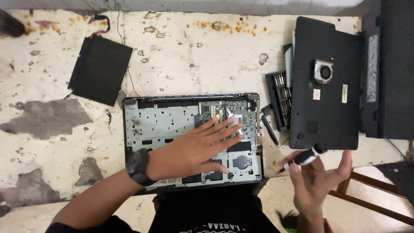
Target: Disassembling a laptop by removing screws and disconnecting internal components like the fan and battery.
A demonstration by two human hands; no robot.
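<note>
Best to keep the left hand (194, 149) flat and open on the opened laptop (172, 129) at the counter's (181, 51) near edge, pressing gently, with the right hand (317, 179) just right of the laptop, loosely curled around the black-and-white screwdriver (304, 156).

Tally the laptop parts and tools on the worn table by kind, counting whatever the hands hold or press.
Opened laptop chassis under the left hand: 1
Black bottom covers, one bearing a small fan: 1
Flat black battery packs: 1
Bit cases: 1
Black-and-white screwdrivers in the right hand: 1
Loose black tools beside the chassis: 1
Total: 6
</note>
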